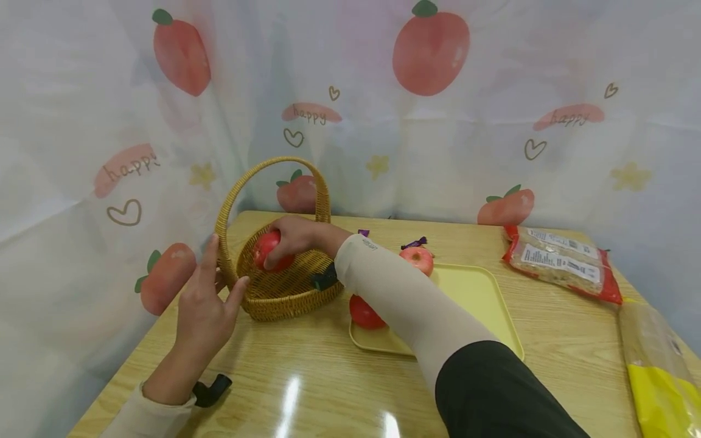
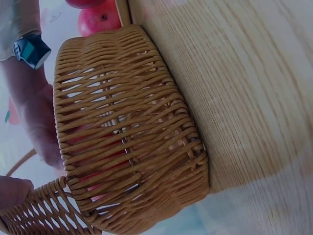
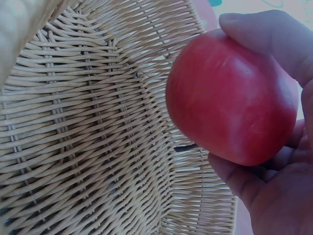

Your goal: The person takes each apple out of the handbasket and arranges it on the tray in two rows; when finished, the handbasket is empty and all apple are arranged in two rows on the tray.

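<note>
In the head view my right hand grips a red apple inside the wicker basket. The right wrist view shows my thumb over the top of this apple and my fingers beneath it, with the woven basket wall alongside. My left hand holds the basket's left side at the foot of its tall arched handle, index finger pointing up. In the left wrist view a fingertip lies on the handle base, and red shows through the weave.
Right of the basket lies a yellow tray, with a red apple and a paler apple by its left side. Purple wrappers lie behind. A red-edged food bag and a yellow bag lie at right. A printed curtain encloses the table.
</note>
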Action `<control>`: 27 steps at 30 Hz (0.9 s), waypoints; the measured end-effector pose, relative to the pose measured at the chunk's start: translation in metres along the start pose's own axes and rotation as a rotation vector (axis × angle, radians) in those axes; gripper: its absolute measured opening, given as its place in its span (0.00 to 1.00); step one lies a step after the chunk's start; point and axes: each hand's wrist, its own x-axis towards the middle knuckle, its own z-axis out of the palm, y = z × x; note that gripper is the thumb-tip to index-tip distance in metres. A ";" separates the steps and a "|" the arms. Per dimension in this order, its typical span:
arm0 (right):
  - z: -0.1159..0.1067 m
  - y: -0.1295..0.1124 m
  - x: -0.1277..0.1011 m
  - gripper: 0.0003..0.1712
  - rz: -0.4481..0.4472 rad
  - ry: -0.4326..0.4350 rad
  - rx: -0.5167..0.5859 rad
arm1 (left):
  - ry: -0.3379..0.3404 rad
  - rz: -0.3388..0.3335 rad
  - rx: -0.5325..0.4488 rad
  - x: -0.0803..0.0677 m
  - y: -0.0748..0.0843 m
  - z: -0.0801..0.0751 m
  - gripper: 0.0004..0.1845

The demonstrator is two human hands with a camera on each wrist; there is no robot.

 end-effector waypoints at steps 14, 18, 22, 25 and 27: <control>-0.007 0.003 -0.021 0.45 0.013 0.089 0.019 | -0.006 -0.011 0.001 0.000 0.001 -0.001 0.54; -0.009 0.005 -0.025 0.43 0.006 0.105 0.036 | -0.013 -0.032 0.001 -0.001 0.002 -0.001 0.54; -0.010 0.007 -0.032 0.41 0.010 0.125 0.065 | -0.018 -0.043 0.001 -0.001 0.003 -0.002 0.54; -0.011 0.008 -0.037 0.41 0.006 0.132 0.079 | -0.019 -0.045 0.002 0.000 0.004 -0.003 0.54; -0.013 0.007 -0.041 0.41 0.003 0.133 0.084 | -0.017 -0.047 0.003 0.000 0.004 -0.003 0.54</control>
